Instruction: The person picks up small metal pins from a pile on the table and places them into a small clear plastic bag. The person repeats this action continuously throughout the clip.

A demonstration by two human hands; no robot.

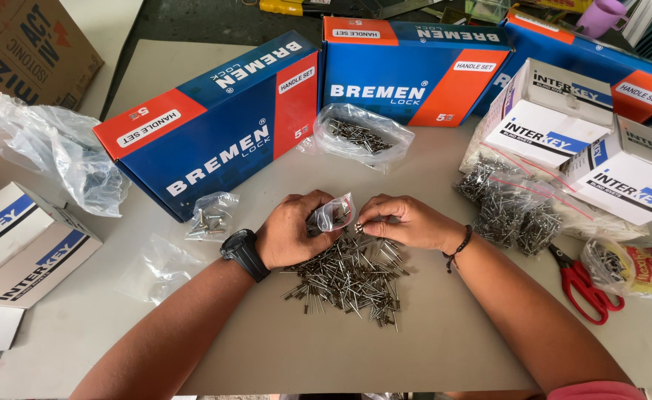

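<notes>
A worker's left hand [290, 231] pinched a small clear bag [333, 215] open at its mouth while the right hand [403, 221], fingers closed on a few rivets [358, 228], fed them in beside it. Directly below both hands lay the loose pile of rivets [352, 278], too many to count, suggesting most of the bagging remained. One filled small bag [211, 216] sat left of the grip, and a cluster of packed bags [507, 204] lay to the right, number unclear. Beyond the hands stood three blue boxes [215, 122]; two white boxes [544, 122] to the right, two more at far left. Red scissors [581, 281] rested right of the wrist.
</notes>
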